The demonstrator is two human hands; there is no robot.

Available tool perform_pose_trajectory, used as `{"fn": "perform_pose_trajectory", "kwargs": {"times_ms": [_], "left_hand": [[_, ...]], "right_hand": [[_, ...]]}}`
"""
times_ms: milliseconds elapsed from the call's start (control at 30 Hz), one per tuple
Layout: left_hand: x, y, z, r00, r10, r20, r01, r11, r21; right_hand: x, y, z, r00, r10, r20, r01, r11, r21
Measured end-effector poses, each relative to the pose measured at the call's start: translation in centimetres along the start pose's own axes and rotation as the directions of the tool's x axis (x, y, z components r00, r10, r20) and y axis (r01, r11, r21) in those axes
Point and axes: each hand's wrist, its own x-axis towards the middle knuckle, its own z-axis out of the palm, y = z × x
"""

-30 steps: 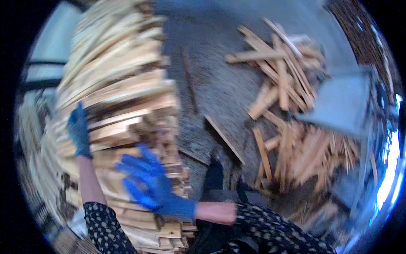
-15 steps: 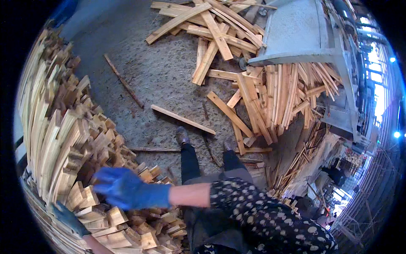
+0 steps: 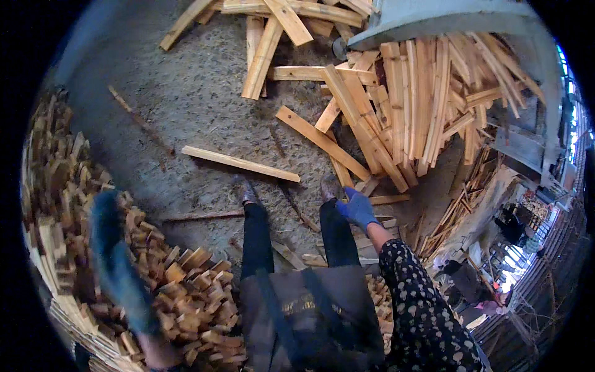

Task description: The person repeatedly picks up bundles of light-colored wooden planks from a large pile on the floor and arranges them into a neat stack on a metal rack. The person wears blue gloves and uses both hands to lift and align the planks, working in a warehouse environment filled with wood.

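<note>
My right hand (image 3: 358, 209), in a blue glove, hangs in front of my right leg. Its fingers are apart and hold nothing that I can see. Nearest to it in the picture are the lower ends of a heap of wooden boards (image 3: 424, 105). My left hand (image 3: 106, 217), in a teal glove, is over the tall stack of wooden slats (image 3: 192, 291) on the left. Motion smears its fingers, and whether they touch a slat does not show. A single pale slat (image 3: 242, 164) lies on the floor ahead of my feet.
More boards (image 3: 291, 22) lie crisscrossed at the far side. A grey metal frame (image 3: 446, 22) stands over the heap at the upper right. A thin stick (image 3: 141, 121) and bark scraps litter the concrete floor (image 3: 204, 93). People (image 3: 462, 279) are at the far right.
My right hand has swung from over the left stack to the right, in front of my leg. My left hand has moved forward over the stack. The view has shifted too.
</note>
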Motion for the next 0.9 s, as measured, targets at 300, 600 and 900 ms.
{"fn": "perform_pose_trajectory", "kwargs": {"times_ms": [300,600,900], "left_hand": [[-2.6,-24.8,40.0,0.258,-0.771,0.582,0.915,0.001,-0.403],[-7.0,-31.4,44.5,0.482,-0.703,0.522,0.798,0.107,-0.593],[-15.8,-23.1,42.2,0.396,-0.684,0.612,0.86,0.044,-0.508]], "right_hand": [[22.8,7.8,7.9,0.859,-0.249,-0.447,0.161,0.961,-0.226],[21.0,13.5,14.6,0.735,-0.315,-0.6,0.338,0.938,-0.079],[21.3,16.5,13.1,0.991,-0.133,-0.02,0.134,0.979,0.156]]}}
